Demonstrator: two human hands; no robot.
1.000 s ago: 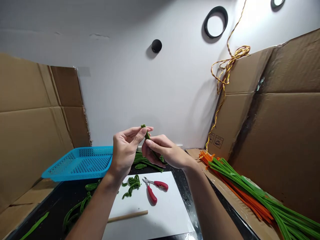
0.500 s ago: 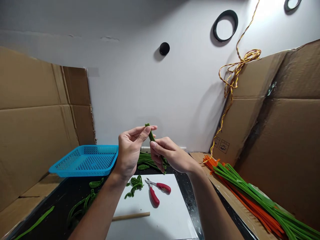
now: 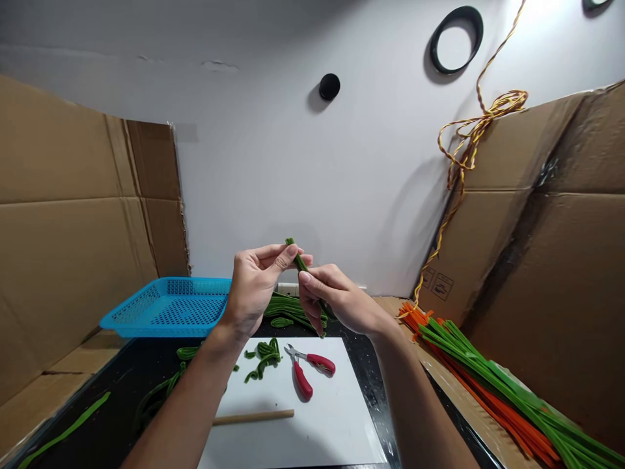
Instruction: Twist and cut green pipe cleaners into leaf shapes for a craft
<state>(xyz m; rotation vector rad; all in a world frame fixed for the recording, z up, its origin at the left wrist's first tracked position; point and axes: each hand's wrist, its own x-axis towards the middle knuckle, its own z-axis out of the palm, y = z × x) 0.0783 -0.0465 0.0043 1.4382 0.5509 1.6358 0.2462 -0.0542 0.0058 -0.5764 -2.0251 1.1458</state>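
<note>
Both hands are raised above a white sheet [image 3: 322, 417] and pinch one dark green pipe cleaner [image 3: 295, 253]. My left hand [image 3: 254, 290] holds its upper end between thumb and forefinger. My right hand [image 3: 334, 299] grips the lower part, whose end pokes out below the fingers. Under the hands on the sheet lie red-handled cutters [image 3: 305, 371], some bent green pieces [image 3: 262, 357] and a wooden stick [image 3: 254, 417].
A blue mesh tray [image 3: 166, 307] stands at the left. More green pieces [image 3: 288, 309] lie behind the hands and on the black table [image 3: 122, 384]. A bundle of long green and orange pipe cleaners [image 3: 488, 384] lies at the right. Cardboard walls flank both sides.
The camera view has shifted a little; both hands keep their pinch on the green pipe cleaner and have hardly moved relative to each other.
</note>
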